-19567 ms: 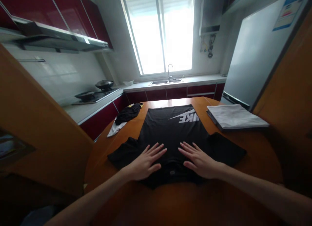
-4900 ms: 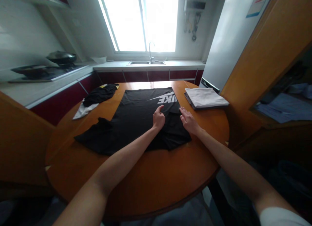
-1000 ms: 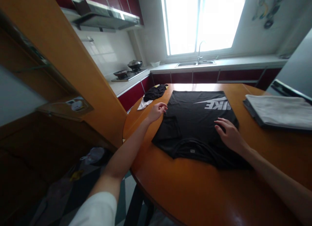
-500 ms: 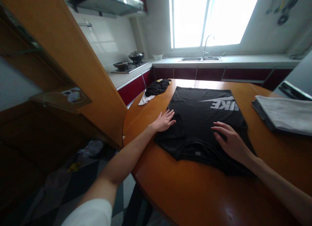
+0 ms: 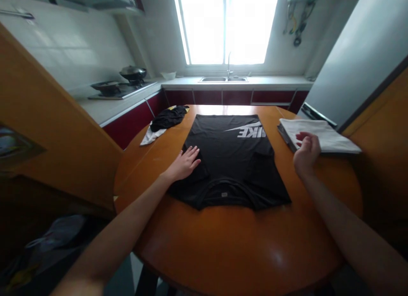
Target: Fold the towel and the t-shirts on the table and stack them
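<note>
While the black shirt [image 5: 228, 155] lies flat on the table [image 5: 223, 245], sleeves seemingly turned in but body unfolded, the left hand [image 5: 185, 164] rests on it, fingers apart; the right hand [image 5: 307, 153] curls near folded cloths [image 5: 331, 136], its grip unclear

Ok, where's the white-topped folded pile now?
In the head view, the white-topped folded pile lies on the table's right side, right of the black T-shirt, partly hidden by the right hand.
</note>
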{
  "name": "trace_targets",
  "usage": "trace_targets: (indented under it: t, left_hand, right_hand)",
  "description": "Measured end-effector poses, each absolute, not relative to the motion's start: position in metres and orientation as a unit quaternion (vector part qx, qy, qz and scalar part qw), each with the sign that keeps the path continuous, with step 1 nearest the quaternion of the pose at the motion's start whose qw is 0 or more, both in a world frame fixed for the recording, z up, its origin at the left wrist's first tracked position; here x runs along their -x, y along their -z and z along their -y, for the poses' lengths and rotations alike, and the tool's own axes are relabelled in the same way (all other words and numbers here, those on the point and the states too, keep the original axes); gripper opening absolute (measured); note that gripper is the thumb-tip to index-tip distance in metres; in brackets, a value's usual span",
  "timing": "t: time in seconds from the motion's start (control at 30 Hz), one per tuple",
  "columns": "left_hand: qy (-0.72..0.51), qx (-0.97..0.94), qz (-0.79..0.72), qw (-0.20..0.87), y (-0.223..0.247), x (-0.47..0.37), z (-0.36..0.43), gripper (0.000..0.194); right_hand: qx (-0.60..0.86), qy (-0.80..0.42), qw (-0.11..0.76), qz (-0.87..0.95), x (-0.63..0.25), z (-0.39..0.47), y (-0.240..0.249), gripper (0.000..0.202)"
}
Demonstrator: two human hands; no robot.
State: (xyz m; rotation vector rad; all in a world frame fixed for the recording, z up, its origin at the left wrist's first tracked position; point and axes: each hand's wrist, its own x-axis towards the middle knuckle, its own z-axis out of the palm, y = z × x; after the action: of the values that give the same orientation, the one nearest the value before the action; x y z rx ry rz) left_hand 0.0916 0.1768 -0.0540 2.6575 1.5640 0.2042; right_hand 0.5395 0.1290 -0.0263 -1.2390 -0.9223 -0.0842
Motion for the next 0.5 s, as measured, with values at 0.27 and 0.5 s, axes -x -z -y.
trace_targets:
  t: [0.27, 0.5]
  left_hand:
    - [-0.057, -0.864, -0.5, 0.02, 0.06, -0.102, -0.169, 0.071]
    - [-0.025, -0.864, -0.503, 0.029, 0.063, -0.105, -0.167, 0.071]
  right_hand:
    - [0.547, 0.016, 0.679, 0.489, -0.516, -0.122, 0.031, 0.027]
    - [0.552, 0.018, 0.642, 0.532, -0.509, -0.119, 0.036, 0.03]
